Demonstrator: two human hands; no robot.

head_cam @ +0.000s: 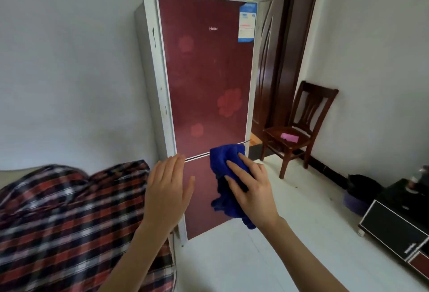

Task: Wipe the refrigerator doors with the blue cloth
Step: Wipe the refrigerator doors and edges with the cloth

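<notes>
A tall dark-red refrigerator [204, 71] with faint flower prints stands against the wall, both doors closed. Its lower door [202, 201] starts at a thin seam about waist height. My right hand [251, 189] presses the blue cloth [224, 159] flat against the fridge front, at the seam near the right edge; part of the cloth hangs down below my palm. My left hand [167, 189] is spread flat, fingers together, near the left part of the lower door at the seam, with nothing in it.
A bed with a red plaid cover [65, 217] lies close on the left. A wooden chair [299, 126] with a pink item on its seat stands right of the fridge by an open doorway. A low black cabinet [394, 226] sits at the right. White tiled floor lies below.
</notes>
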